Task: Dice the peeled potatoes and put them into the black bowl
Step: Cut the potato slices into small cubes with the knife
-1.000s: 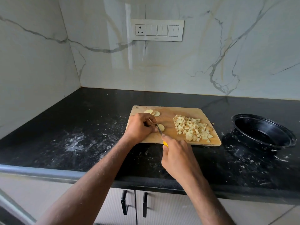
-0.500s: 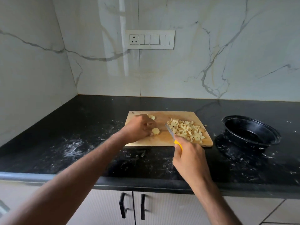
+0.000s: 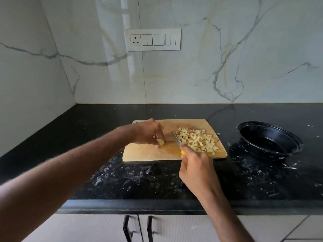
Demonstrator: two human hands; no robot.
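Cutting board (image 3: pixel 150 152): wooden, on the black counter (image 3: pixel 70 137), middle of the scene.
Left hand (image 3: pixel 148 133): on the board's left part, fingertips pinching potato slices (image 3: pixel 160 142).
Right hand (image 3: pixel 197 170): at the board's near edge, gripping a yellow-handled knife (image 3: pixel 176 139), blade angled far-left.
Diced potato (image 3: pixel 197 140): heaped on the board's right half, just right of the blade.
Black bowl (image 3: pixel 269 138): right of the board, apart from it.
Switch panel (image 3: pixel 153 39): on the far marble wall.

A glossy black stone countertop (image 3: pixel 73 154) is carrying white smears and specks across its front. Behind the countertop, white marble-patterned wall panels (image 3: pixel 236 58) with grey veins are reflecting light. A white rectangular switch plate (image 3: pixel 153 39) is sitting on them. Below the countertop, pale cabinet doors with two black bar handles (image 3: pixel 138 227) are showing.
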